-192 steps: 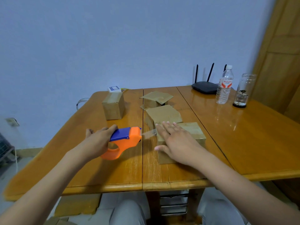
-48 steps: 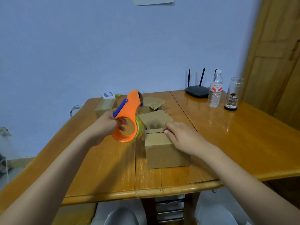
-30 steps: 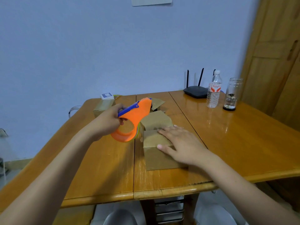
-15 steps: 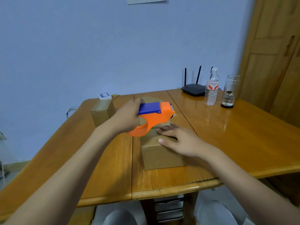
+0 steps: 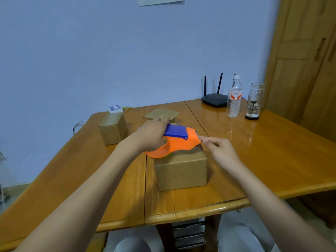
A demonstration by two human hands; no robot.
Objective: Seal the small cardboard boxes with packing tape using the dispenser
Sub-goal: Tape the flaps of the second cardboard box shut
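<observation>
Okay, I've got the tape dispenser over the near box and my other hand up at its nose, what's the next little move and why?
Probably pull the tape end down onto the far edge of the near box and press it there. The left hand holds the dispenser just above the box top, and the right hand pinches at its front tip, apparently on the tape end. No tape shows on this top yet.

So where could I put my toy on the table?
The bare wooden tabletop to the right of the near cardboard box, in front of the clear plastic water bottle, is free. It's crowded around the orange tape dispenser and the far boxes.
</observation>
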